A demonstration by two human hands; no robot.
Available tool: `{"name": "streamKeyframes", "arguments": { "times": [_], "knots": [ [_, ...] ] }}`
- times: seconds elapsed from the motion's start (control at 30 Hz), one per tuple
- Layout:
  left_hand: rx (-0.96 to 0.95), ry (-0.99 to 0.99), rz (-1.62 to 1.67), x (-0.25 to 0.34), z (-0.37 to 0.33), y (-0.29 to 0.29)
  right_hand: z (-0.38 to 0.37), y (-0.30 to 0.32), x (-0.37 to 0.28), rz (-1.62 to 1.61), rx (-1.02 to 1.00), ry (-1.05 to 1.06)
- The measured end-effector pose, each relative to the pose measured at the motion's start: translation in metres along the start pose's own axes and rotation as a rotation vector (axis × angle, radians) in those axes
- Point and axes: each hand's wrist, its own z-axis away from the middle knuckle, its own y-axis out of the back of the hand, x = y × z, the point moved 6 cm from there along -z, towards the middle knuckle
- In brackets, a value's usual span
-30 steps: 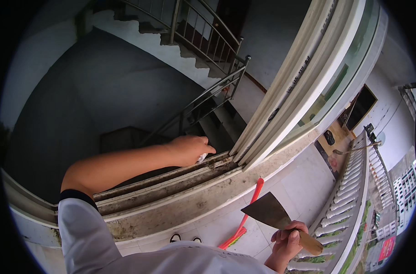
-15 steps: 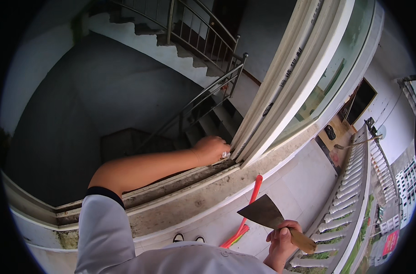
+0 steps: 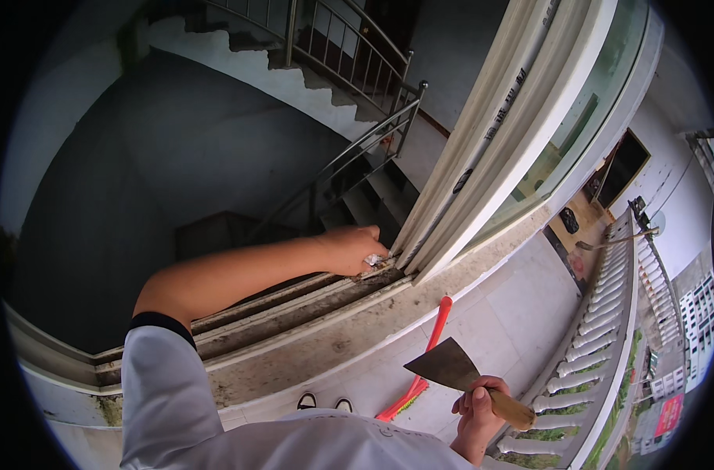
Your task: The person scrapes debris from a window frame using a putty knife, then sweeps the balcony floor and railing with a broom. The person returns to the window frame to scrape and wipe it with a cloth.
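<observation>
My left hand [image 3: 352, 249] is closed around a crumpled white wad [image 3: 373, 260], perhaps tissue or paper, and rests at the window track [image 3: 294, 315] close to the corner where the sliding sash frames [image 3: 443, 196] stand. Grime and dark dirt line the track's grooves. Lower right, my right hand [image 3: 482, 406] grips the wooden handle of a putty knife [image 3: 451, 366]. Its broad metal blade points up and left, held above the balcony floor and apart from the sill [image 3: 294, 356].
A red-handled broom [image 3: 435, 337] stands below the sill, its lower end near my shoes [image 3: 326, 402]. White balusters [image 3: 584, 352] edge the balcony at right. Beyond the window opening are stairs with a metal railing [image 3: 373, 141]. A stick [image 3: 616, 244] lies across the far balustrade.
My left hand has shifted a little left along the track with the white wad, which shows more now. The right hand and putty knife have barely moved.
</observation>
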Motion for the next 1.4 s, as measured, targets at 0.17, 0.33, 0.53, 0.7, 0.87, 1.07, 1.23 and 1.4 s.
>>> {"name": "streamKeyframes", "arguments": {
  "times": [0.17,0.33,0.53,0.7,0.87,1.07,1.23,1.4],
  "knots": [
    [0.064,-0.012,0.151,-0.004,0.009,0.021,0.0,0.009,0.002,0.013,0.077,-0.044],
    [0.325,0.006,0.166,-0.009,0.004,0.019,-0.004,0.006,0.008,0.029,0.001,-0.039],
    [0.262,-0.018,-0.121,0.006,-0.006,0.001,-0.003,0.0,0.007,0.035,0.014,-0.066],
    [0.333,-0.021,-0.13,0.0,-0.002,-0.001,-0.005,0.012,0.013,0.044,0.047,-0.072],
    [0.275,0.138,0.041,-0.005,-0.003,0.0,-0.006,0.014,0.014,0.045,0.022,-0.076],
    [0.352,-0.111,-0.042,-0.005,0.003,-0.007,-0.006,0.005,0.013,0.07,-0.003,-0.079],
    [0.075,-0.072,-0.311,-0.006,-0.008,-0.004,-0.008,0.007,0.022,0.096,-0.025,-0.112],
    [-0.149,-0.033,-0.501,-0.001,-0.022,-0.016,-0.007,-0.004,0.025,0.094,-0.069,-0.128]
  ]
}}
